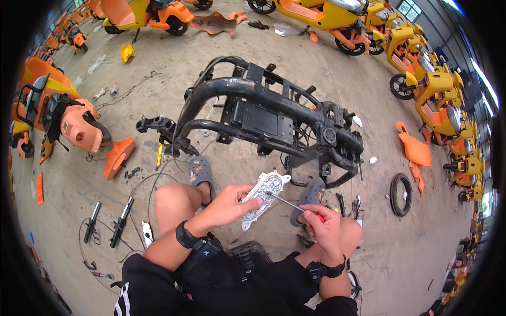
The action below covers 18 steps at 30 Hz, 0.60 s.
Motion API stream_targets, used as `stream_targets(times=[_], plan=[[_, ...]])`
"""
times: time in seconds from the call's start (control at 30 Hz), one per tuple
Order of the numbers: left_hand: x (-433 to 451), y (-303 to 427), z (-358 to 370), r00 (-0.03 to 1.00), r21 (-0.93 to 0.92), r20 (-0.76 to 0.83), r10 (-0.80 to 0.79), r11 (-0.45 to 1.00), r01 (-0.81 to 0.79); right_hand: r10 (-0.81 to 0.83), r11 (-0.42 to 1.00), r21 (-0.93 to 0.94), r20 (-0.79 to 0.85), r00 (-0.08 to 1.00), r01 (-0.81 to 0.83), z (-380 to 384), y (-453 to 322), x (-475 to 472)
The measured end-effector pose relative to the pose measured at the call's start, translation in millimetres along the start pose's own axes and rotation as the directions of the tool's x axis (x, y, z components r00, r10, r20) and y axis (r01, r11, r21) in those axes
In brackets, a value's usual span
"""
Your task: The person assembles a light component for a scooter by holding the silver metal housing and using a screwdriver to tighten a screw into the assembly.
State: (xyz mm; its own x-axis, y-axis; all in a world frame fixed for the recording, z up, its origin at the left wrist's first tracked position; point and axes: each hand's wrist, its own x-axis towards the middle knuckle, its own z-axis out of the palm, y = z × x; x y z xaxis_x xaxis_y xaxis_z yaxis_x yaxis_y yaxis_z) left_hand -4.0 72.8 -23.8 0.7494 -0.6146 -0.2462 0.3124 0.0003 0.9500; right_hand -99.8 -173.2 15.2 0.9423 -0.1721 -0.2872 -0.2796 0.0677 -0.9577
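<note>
My left hand (233, 203) grips an oblong lamp unit (272, 183) by its edge, thumb on its face. The unit has a pale rim with mounting tabs and a silvery, faceted inside. In my right hand (322, 223) is a screwdriver (290, 203) with a red handle, mostly covered by my fingers. Its shaft slants up to the left, and the tip meets the lamp unit's face near the middle. Just beyond both hands a black tubular scooter frame (265, 118) lies on the concrete floor.
Two fork legs (121, 222) and a white-and-black tool (147, 234) lie left of my knee. A tire (401, 194) and an orange body panel (414, 147) rest at right. Yellow-orange scooters (438, 89) line the right side; another scooter (65, 106) lies leftward. Cables (152, 189) trail nearby.
</note>
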Motion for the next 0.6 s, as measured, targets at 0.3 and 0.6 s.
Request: stream_targets(times=[0.3,0.6], plan=[[1.3,13.2,3.5,0.991,-0.19,0.071,-0.114,0.974,0.126,-0.079,0.989,-0.13,-0.045,0.996,0.073,2.0,3.6,-7.0],[0.7,19.0,5.6,0.988,-0.266,0.044,-0.151,0.951,0.157,-0.127,0.977,-0.178,-0.062,0.99,0.114,2.2,6.2,-8.3]])
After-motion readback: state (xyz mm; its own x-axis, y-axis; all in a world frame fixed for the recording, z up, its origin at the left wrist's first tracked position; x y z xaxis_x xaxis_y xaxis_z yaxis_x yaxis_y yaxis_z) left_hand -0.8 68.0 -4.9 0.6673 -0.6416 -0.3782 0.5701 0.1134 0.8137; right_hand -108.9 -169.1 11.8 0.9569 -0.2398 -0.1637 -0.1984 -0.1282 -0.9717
